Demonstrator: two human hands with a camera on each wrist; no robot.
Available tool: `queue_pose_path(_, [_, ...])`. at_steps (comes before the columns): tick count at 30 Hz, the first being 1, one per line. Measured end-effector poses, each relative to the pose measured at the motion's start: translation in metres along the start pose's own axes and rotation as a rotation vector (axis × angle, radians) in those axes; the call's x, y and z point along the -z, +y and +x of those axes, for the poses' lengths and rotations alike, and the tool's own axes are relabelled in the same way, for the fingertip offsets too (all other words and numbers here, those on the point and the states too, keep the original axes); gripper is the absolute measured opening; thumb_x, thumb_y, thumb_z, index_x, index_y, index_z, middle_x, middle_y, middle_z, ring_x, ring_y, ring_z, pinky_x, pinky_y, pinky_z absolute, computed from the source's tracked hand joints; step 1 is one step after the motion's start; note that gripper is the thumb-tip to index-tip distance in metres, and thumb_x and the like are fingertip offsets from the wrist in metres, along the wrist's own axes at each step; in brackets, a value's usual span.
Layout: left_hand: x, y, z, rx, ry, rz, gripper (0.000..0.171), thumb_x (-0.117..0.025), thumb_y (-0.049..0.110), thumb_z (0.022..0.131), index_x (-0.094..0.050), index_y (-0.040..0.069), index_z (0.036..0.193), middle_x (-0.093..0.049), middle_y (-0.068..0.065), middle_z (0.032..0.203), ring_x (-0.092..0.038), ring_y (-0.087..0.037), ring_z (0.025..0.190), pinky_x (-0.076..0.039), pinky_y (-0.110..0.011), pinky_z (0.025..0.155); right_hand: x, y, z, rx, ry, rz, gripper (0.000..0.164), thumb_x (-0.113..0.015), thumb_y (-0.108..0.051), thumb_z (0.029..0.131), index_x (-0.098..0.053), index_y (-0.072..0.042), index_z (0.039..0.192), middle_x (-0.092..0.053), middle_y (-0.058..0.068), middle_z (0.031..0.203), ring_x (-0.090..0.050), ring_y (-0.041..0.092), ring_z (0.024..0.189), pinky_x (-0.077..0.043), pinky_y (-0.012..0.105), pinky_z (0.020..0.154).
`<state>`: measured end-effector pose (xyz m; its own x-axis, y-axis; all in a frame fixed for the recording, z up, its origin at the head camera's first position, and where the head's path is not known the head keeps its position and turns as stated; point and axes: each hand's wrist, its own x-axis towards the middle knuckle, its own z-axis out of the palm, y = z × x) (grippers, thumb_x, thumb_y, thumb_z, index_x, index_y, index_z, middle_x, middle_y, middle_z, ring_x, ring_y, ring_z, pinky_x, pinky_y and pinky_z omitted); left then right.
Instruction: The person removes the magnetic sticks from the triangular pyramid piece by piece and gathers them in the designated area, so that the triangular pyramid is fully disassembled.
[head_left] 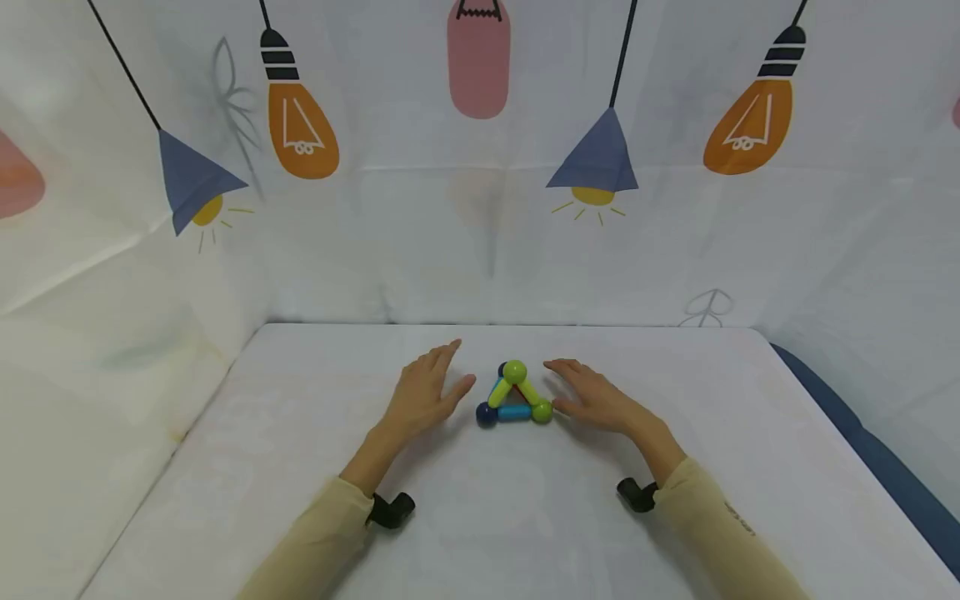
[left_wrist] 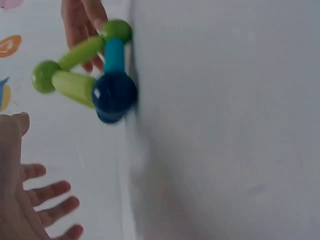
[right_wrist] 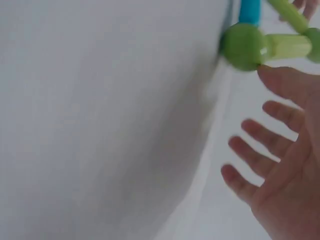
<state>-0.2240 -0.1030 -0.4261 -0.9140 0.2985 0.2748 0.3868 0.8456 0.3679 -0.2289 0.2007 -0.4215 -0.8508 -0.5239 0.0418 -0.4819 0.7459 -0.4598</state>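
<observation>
A small pyramid of balls and rods (head_left: 514,412) stands on the white table. Its top ball (head_left: 515,372) is lime green, as is the front right ball (head_left: 542,412); the front left ball (head_left: 487,414) is dark blue. Lime and light blue rods join them, and a dark red rod shows behind. To the left, my left hand (head_left: 422,394) is spread with fingers extended, apart from the pyramid. My right hand (head_left: 596,400) is at its right side, fingers loosely extended. In the right wrist view the thumb tip (right_wrist: 272,75) is at the green ball; I cannot tell whether it touches.
The white table (head_left: 480,517) reaches to a white cloth backdrop (head_left: 420,233) printed with lamps and bulbs. Black wrist cameras (head_left: 392,510) sit at both cuffs. Something dark blue (head_left: 862,433) lies beyond the table's right edge.
</observation>
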Motion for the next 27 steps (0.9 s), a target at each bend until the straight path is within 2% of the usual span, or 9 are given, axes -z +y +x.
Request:
queue_pose_path(3, [-0.003, 0.017, 0.005, -0.07, 0.037, -0.13, 0.061, -0.05, 0.05, 0.094, -0.037, 0.019, 0.144, -0.048, -0.007, 0.139, -0.049, -0.029, 0.125, -0.042, -0.05, 0.099, -0.003, -0.012, 0.003, 0.054, -0.001, 0.192, 0.058, -0.059, -0.02, 0.093, -0.034, -0.013, 0.145, -0.039, 0.01, 0.146, -0.043, 0.033, 0.131, -0.035, 0.056, 0.104])
queue_pose_path(6, [-0.009, 0.032, 0.011, -0.121, 0.054, -0.207, 0.057, -0.055, 0.046, 0.092, -0.042, 0.019, 0.141, -0.049, -0.005, 0.137, -0.051, -0.026, 0.123, -0.047, -0.048, 0.094, -0.011, -0.022, 0.007, 0.105, 0.055, 0.309, 0.052, -0.058, -0.02, 0.094, -0.037, -0.014, 0.142, -0.046, 0.008, 0.14, -0.052, 0.029, 0.121, -0.041, 0.053, 0.1])
queue_pose_path(9, [-0.016, 0.043, 0.016, -0.156, 0.042, -0.271, 0.055, -0.057, 0.044, 0.092, -0.044, 0.021, 0.14, -0.049, -0.003, 0.136, -0.05, -0.022, 0.123, -0.048, -0.045, 0.093, -0.021, -0.031, 0.013, 0.124, 0.133, 0.337, 0.044, -0.058, -0.025, 0.094, -0.044, -0.015, 0.135, -0.055, 0.006, 0.129, -0.058, 0.023, 0.11, -0.046, 0.047, 0.095])
queue_pose_path(12, [-0.022, 0.049, 0.018, -0.179, 0.014, -0.316, 0.051, -0.057, 0.041, 0.093, -0.045, 0.021, 0.139, -0.051, -0.002, 0.133, -0.052, -0.019, 0.116, -0.051, -0.04, 0.087, -0.028, -0.036, 0.018, 0.108, 0.2, 0.332, 0.038, -0.059, -0.026, 0.094, -0.049, -0.014, 0.128, -0.062, 0.004, 0.118, -0.06, 0.019, 0.103, -0.049, 0.041, 0.09])
queue_pose_path(14, [-0.025, 0.051, 0.018, -0.184, 0.0, -0.324, 0.048, -0.056, 0.039, 0.094, -0.047, 0.023, 0.137, -0.054, 0.0, 0.131, -0.053, -0.016, 0.109, -0.051, -0.035, 0.081, -0.032, -0.038, 0.02, 0.089, 0.241, 0.31, 0.034, -0.06, -0.026, 0.093, -0.052, -0.013, 0.123, -0.065, 0.004, 0.112, -0.061, 0.016, 0.1, -0.051, 0.038, 0.087])
queue_pose_path(17, [-0.027, 0.051, 0.018, -0.204, 0.018, -0.338, 0.043, -0.057, 0.035, 0.094, -0.051, 0.022, 0.134, -0.058, 0.001, 0.125, -0.053, -0.013, 0.101, -0.049, -0.031, 0.077, -0.034, -0.039, 0.022, 0.081, 0.275, 0.297, 0.028, -0.061, -0.025, 0.093, -0.054, -0.013, 0.116, -0.066, 0.003, 0.107, -0.062, 0.015, 0.098, -0.051, 0.036, 0.084])
queue_pose_path(22, [-0.027, 0.046, 0.018, -0.243, 0.076, -0.372, 0.04, -0.061, 0.03, 0.092, -0.054, 0.017, 0.13, -0.061, 0.0, 0.122, -0.055, -0.014, 0.099, -0.049, -0.031, 0.08, -0.034, -0.04, 0.021, 0.089, 0.288, 0.309, 0.025, -0.055, -0.028, 0.096, -0.055, -0.01, 0.114, -0.066, 0.006, 0.106, -0.063, 0.017, 0.097, -0.053, 0.034, 0.082])
queue_pose_path(24, [-0.025, 0.042, 0.019, -0.231, 0.087, -0.409, 0.039, -0.061, 0.027, 0.092, -0.054, 0.014, 0.129, -0.062, -0.002, 0.121, -0.057, -0.014, 0.101, -0.05, -0.031, 0.08, -0.033, -0.04, 0.02, 0.067, 0.292, 0.319, 0.027, -0.053, -0.027, 0.097, -0.054, -0.008, 0.115, -0.066, 0.008, 0.109, -0.063, 0.019, 0.099, -0.053, 0.035, 0.083])
queue_pose_path(27, [-0.021, 0.031, 0.018, -0.179, 0.084, -0.47, 0.037, -0.061, 0.026, 0.092, -0.054, 0.013, 0.126, -0.063, -0.001, 0.119, -0.059, -0.013, 0.102, -0.052, -0.032, 0.081, -0.03, -0.037, 0.017, 0.011, 0.304, 0.339, 0.028, -0.053, -0.022, 0.097, -0.052, -0.004, 0.118, -0.064, 0.01, 0.109, -0.062, 0.022, 0.1, -0.053, 0.038, 0.086])
